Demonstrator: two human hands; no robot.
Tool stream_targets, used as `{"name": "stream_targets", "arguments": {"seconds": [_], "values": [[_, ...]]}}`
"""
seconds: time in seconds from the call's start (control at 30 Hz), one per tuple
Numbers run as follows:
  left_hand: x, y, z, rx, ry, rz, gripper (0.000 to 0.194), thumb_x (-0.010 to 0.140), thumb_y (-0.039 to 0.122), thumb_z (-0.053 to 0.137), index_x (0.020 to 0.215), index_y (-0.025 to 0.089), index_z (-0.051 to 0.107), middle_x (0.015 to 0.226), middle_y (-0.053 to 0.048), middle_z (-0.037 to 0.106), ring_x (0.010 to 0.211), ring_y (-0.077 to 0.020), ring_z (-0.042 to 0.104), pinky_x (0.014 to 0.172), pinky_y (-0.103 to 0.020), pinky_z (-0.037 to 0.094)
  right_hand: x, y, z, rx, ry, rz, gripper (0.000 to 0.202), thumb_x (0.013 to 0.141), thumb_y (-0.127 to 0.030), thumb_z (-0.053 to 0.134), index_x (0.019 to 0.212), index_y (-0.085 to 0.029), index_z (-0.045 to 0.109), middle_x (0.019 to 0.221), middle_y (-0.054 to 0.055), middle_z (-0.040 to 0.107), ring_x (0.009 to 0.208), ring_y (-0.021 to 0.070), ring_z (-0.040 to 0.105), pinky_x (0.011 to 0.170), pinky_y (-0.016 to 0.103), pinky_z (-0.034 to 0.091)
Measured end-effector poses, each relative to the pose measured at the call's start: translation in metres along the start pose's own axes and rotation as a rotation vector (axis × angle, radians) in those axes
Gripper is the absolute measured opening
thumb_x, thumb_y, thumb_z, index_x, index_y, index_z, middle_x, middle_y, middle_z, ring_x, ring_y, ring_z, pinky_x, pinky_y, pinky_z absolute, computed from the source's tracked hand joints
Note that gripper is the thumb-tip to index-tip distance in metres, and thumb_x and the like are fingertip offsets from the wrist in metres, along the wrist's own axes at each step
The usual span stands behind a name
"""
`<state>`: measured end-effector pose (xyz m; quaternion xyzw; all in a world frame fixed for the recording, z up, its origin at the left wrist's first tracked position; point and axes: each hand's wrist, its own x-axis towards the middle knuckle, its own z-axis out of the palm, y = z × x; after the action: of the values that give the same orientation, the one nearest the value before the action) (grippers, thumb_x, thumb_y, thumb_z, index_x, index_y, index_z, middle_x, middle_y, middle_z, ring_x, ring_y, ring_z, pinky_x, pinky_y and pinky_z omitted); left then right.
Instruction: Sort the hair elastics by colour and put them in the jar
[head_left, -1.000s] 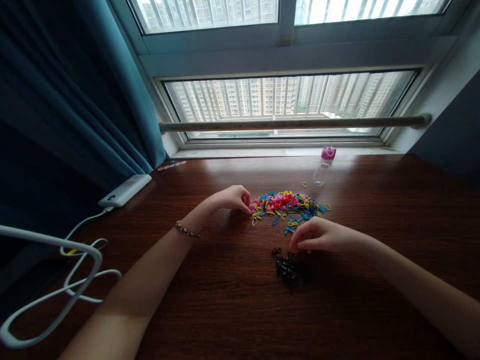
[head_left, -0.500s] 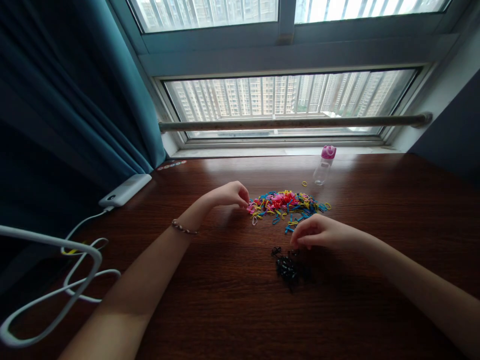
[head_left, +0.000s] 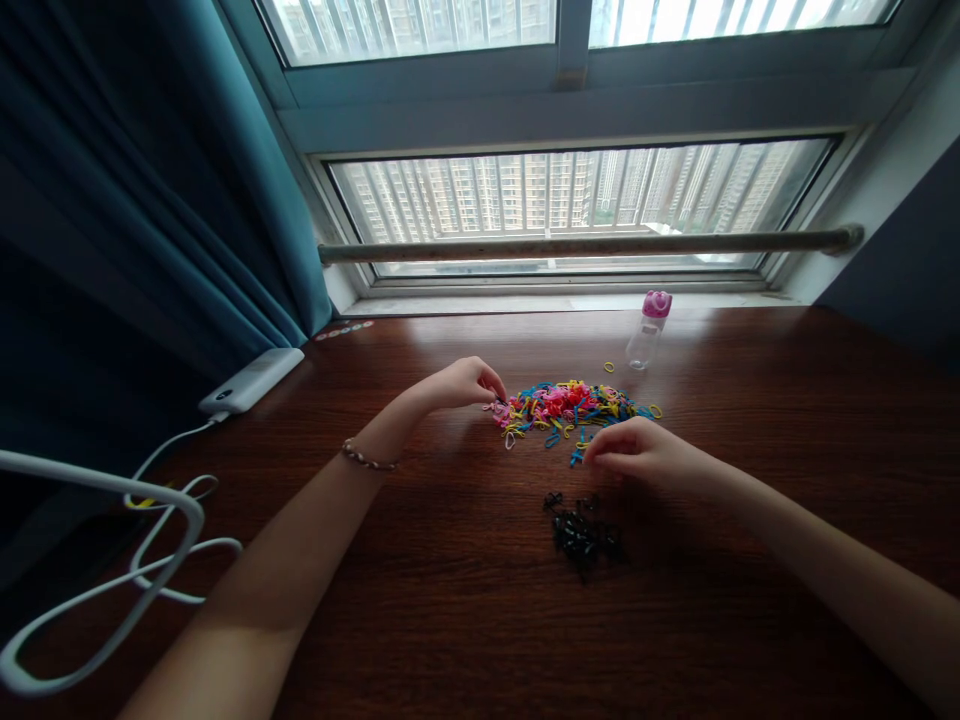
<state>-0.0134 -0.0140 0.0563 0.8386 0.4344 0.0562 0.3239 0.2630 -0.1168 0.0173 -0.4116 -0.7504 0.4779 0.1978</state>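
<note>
- The left hand (head_left: pixel 466 383) comes in low at the left end of the colourful pile of elastic bands (head_left: pixel 566 402), its back up, knuckles bent and fingertips turned down to the pile's edge. Thumb and fingers are nearly together; a dark speck shows at their tips, too small for me to say whether it is gripped.
- The right hand (head_left: pixel 637 450) hangs over the near right edge of the pile, wrist fairly straight, fingers curled above the thumb, fingertips just beside some blue bands. The gap is narrow; I cannot tell whether anything is pinched there.
- Two arms reach in, left (head_left: pixel 300 560) and right (head_left: pixel 810 530), with one braided bracelet (head_left: pixel 369 458) on the left wrist.
- One colourful pile, pink, red, yellow and blue, lies on the table (head_left: pixel 420 620); its bands are too many and tangled to count.
- One heap of black elastic bands (head_left: pixel 577 535) sits on the near side of the pile, apart from it.
- One yellow band (head_left: pixel 609 367) lies alone on the pile's window side.
- One clear bottle (head_left: pixel 645 345) with one pink cap (head_left: pixel 657 304) stands beyond the pile, to its right.
- One white power bank (head_left: pixel 251 382), with a white cable (head_left: pixel 191 508) plugged in, lies well left of the pile.
</note>
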Motion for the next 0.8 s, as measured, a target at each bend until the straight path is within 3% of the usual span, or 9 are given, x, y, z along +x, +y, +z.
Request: {"name": "stream_targets", "arguments": {"seconds": [0.13,0.27,0.4,0.6,0.7,0.8], "values": [[0.000,0.002,0.000,0.000,-0.003,0.018,0.024,0.065,0.014,0.052,0.080,0.014,0.071,0.072,-0.002,0.068,0.065,-0.0126,0.058,0.060,-0.019,0.040,0.017,-0.004,0.004,-0.468,0.221,-0.266,0.023,0.080,-0.015,0.046,0.094,-0.017,0.064,0.089,0.007,0.066,0.082,0.0171,0.057,0.074,0.030,0.044],[-0.006,0.012,0.001,-0.078,-0.120,0.055,0.020,0.064,0.015,0.057,0.079,0.015,0.070,0.071,-0.001,0.068,0.066,-0.0122,0.057,0.059,-0.018,0.039,0.054,-0.009,0.014,-0.750,0.220,-0.478,0.034,0.078,-0.007,0.046,0.108,-0.019,0.059,0.106,0.008,0.062,0.101,0.0198,0.048,0.089,0.035,0.038],[-0.012,0.033,0.012,-0.143,-0.338,0.173,0.013,0.063,0.017,0.063,0.076,0.016,0.069,0.066,0.001,0.065,0.061,-0.0114,0.056,0.056,-0.018,0.040,0.079,-0.004,0.015,-0.830,0.215,-0.445,0.029,0.081,-0.009,0.045,0.100,-0.021,0.063,0.098,0.006,0.065,0.095,0.0204,0.046,0.084,0.035,0.039],[-0.013,0.059,0.060,-0.336,-0.585,0.243,0.008,0.066,0.021,0.066,0.072,0.017,0.068,0.059,0.000,0.063,0.052,-0.0108,0.054,0.049,-0.019,0.041,0.067,0.012,0.002,-0.776,0.302,-0.426,0.026,0.079,-0.010,0.048,0.093,-0.021,0.066,0.097,0.004,0.066,0.094,0.0199,0.046,0.083,0.035,0.037],[-0.015,0.064,0.076,-0.318,-0.616,0.274,0.010,0.070,0.027,0.064,0.072,0.018,0.068,0.063,0.000,0.065,0.047,-0.0091,0.052,0.045,-0.018,0.040,0.064,0.014,-0.001,-0.757,0.319,-0.440,0.025,0.076,-0.006,0.048,0.085,-0.020,0.067,0.094,0.004,0.066,0.092,0.0196,0.047,0.082,0.034,0.038],[-0.014,0.061,0.074,-0.223,-0.595,0.303,0.016,0.071,0.033,0.063,0.075,0.018,0.069,0.063,0.000,0.066,0.049,-0.0093,0.052,0.045,-0.018,0.039,0.065,0.013,-0.001,-0.755,0.329,-0.438,0.024,0.074,-0.005,0.048,0.077,-0.019,0.067,0.087,0.004,0.067,0.088,0.0192,0.047,0.081,0.033,0.038]]}}
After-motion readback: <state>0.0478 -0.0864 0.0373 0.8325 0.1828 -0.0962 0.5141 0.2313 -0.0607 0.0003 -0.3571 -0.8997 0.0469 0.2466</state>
